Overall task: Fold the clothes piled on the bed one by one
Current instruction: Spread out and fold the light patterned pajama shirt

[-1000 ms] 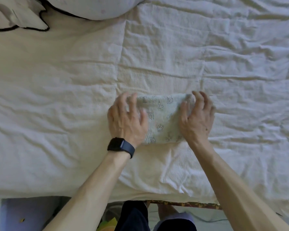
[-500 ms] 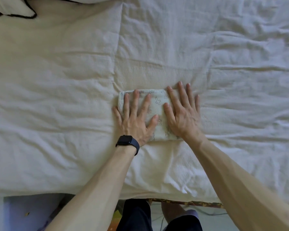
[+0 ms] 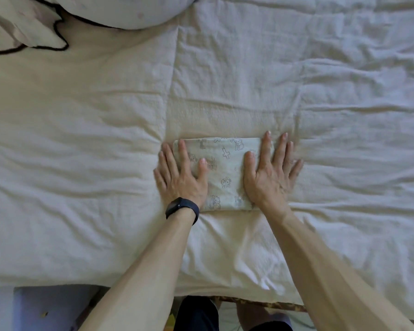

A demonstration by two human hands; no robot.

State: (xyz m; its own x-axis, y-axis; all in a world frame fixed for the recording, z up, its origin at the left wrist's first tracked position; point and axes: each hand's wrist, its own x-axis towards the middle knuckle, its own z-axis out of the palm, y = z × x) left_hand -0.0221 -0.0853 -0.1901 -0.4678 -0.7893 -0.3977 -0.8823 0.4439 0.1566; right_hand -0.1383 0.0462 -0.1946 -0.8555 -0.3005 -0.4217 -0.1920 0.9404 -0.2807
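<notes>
A small pale garment [image 3: 225,173] with faint animal prints lies folded into a neat rectangle in the middle of the bed [image 3: 81,163]. My left hand [image 3: 179,175], with a black watch on its wrist, presses flat on the garment's left edge, fingers straight. On the right edge my right hand [image 3: 270,173] presses flat too, its fingers spread and partly on the cream cover. The garment's middle shows between the two hands.
A pale pillow [image 3: 120,10] lies at the top left, beside a cream cloth with a dark border [image 3: 22,34]. The bed's near edge [image 3: 58,283] runs along the bottom, with my legs and the floor below it.
Both hands went from curled fingers at the garment's sides to flat palms on it, then slid apart towards its left and right edges. The garment now lies flatter.
</notes>
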